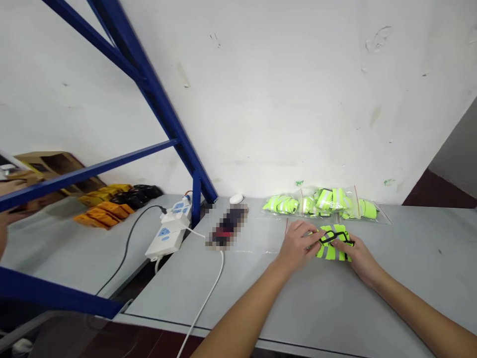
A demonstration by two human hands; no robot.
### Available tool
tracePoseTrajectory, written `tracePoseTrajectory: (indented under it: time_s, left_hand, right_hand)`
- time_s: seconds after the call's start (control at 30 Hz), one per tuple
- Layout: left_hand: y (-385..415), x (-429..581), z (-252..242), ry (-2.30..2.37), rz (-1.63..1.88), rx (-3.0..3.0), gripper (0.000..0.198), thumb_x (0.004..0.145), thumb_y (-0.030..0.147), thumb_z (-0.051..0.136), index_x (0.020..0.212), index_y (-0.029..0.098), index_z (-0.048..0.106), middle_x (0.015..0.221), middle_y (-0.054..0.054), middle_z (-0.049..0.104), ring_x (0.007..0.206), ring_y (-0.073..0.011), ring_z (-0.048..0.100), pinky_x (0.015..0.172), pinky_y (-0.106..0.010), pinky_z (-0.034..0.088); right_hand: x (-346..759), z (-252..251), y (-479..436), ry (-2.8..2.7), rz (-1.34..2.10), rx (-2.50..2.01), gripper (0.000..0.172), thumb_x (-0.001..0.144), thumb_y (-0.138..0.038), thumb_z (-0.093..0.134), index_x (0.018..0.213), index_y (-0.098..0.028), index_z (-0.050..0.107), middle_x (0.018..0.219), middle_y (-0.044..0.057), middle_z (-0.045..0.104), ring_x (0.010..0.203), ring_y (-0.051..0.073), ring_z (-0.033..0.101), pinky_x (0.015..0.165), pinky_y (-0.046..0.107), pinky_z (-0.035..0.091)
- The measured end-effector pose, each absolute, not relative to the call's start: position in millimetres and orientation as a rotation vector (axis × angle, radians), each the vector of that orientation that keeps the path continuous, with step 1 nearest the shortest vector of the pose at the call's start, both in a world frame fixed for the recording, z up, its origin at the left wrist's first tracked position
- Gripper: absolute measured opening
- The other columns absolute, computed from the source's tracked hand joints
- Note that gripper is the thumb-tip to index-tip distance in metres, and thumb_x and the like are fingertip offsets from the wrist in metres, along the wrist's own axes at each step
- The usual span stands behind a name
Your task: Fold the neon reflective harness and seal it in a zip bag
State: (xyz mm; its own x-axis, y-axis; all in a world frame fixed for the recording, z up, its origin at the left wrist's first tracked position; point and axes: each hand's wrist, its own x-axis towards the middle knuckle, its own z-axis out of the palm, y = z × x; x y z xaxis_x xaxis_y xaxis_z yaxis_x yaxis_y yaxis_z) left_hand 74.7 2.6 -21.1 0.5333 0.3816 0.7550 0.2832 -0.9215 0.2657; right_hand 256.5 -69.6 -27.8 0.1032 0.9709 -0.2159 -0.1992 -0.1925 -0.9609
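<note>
As left grip (298, 243) pinches strap (340, 234), right (360, 259) clasps fabric (328, 253)

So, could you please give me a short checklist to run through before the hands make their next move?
1. Left hand has hold of the yellow-green bundle at its left side: ok.
2. Right hand supports the bundle's right side: ok.
3. Black band secured all the way around the bundle: cannot tell, the underside is hidden.
4. Filled clear bags out of the hands' way: ok, they lie beyond them, along the wall.
5. White cable apart from both hands: ok, it runs to their left.
</note>
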Motion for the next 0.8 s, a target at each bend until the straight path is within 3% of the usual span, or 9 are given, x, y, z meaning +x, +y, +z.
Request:
tracePoseTrajectory:
  time_s: [0.23, 0.37, 0.53, 0.6, 0.67, 0.73, 0.8]
  left_hand:
    - [5.8, 67.2, -13.7, 0.462, 1.033, 2.791, 0.027, 0.088, 0.017, 0.051, 0.111, 0.023, 0.064, 0.094, -0.006, 0.062, 0.082, -0.0152, 0.053, 0.077, -0.031, 0.047]
    - [6.0, 63.9, -11.2, 0.447, 0.93, 2.86, 0.029, 0.088, 0.018, 0.052, 0.116, 0.022, 0.061, 0.097, -0.007, 0.063, 0.085, -0.0173, 0.053, 0.077, -0.032, 0.047]
    - [-0.7, 67.1, -10.3, 0.412, 0.923, 2.746, 0.028, 0.085, 0.017, 0.053, 0.109, 0.022, 0.065, 0.094, -0.007, 0.063, 0.083, -0.0171, 0.054, 0.077, -0.032, 0.047]
    - [-1.5, 67.0, -8.2, 0.39, 0.971, 2.61, 0.025, 0.083, 0.018, 0.053, 0.103, 0.021, 0.067, 0.092, -0.007, 0.064, 0.081, -0.0161, 0.055, 0.075, -0.03, 0.047]
    - [2.2, 63.0, -4.8, 0.489, 1.016, 2.506, 0.018, 0.084, 0.021, 0.05, 0.085, 0.019, 0.067, 0.082, -0.005, 0.063, 0.075, -0.0149, 0.056, 0.071, -0.028, 0.046]
    - [10.4, 54.6, -1.1, 0.783, 1.02, 2.457, 0.028, 0.087, 0.025, 0.045, 0.064, 0.019, 0.058, 0.07, -0.003, 0.058, 0.066, -0.0137, 0.053, 0.065, -0.027, 0.043]
    - [20.4, 43.7, 0.8, 1.141, 0.902, 2.418, 0.036, 0.089, 0.031, 0.043, 0.056, 0.02, 0.047, 0.064, -0.001, 0.052, 0.061, -0.0138, 0.05, 0.06, -0.027, 0.038]
  right_hand:
    - [259.5, -24.8, -74.3, -0.604, 1.54, -1.204, 0.03, 0.075, -0.043, 0.074, 0.092, -0.018, 0.069, 0.098, 0.007, 0.072, 0.09, 0.024, 0.068, 0.075, 0.035, 0.058]
    - [257.2, -20.8, -73.9, -0.541, 1.596, -1.145, 0.036, 0.08, -0.05, 0.067, 0.099, -0.02, 0.068, 0.098, 0.007, 0.072, 0.088, 0.023, 0.068, 0.074, 0.038, 0.059]
    - [249.5, -16.2, -75.7, -0.663, 1.491, -1.335, 0.039, 0.072, -0.049, 0.075, 0.092, -0.017, 0.07, 0.087, 0.007, 0.072, 0.079, 0.022, 0.067, 0.066, 0.034, 0.059]
    - [249.3, -16.7, -76.1, -0.724, 1.453, -1.35, 0.039, 0.069, -0.049, 0.077, 0.091, -0.017, 0.069, 0.084, 0.006, 0.072, 0.075, 0.022, 0.067, 0.061, 0.033, 0.057]
    - [251.4, -17.2, -75.2, -0.775, 1.398, -1.366, 0.042, 0.067, -0.051, 0.077, 0.092, -0.017, 0.068, 0.085, 0.006, 0.072, 0.074, 0.023, 0.067, 0.06, 0.034, 0.056]
    - [255.8, -16.6, -73.4, -0.843, 1.288, -1.416, 0.046, 0.066, -0.053, 0.076, 0.094, -0.017, 0.068, 0.088, 0.007, 0.073, 0.078, 0.024, 0.067, 0.065, 0.035, 0.056]
    - [262.0, -14.9, -71.7, -0.942, 1.112, -1.49, 0.046, 0.067, -0.054, 0.074, 0.095, -0.018, 0.067, 0.09, 0.007, 0.073, 0.082, 0.025, 0.067, 0.071, 0.035, 0.054]
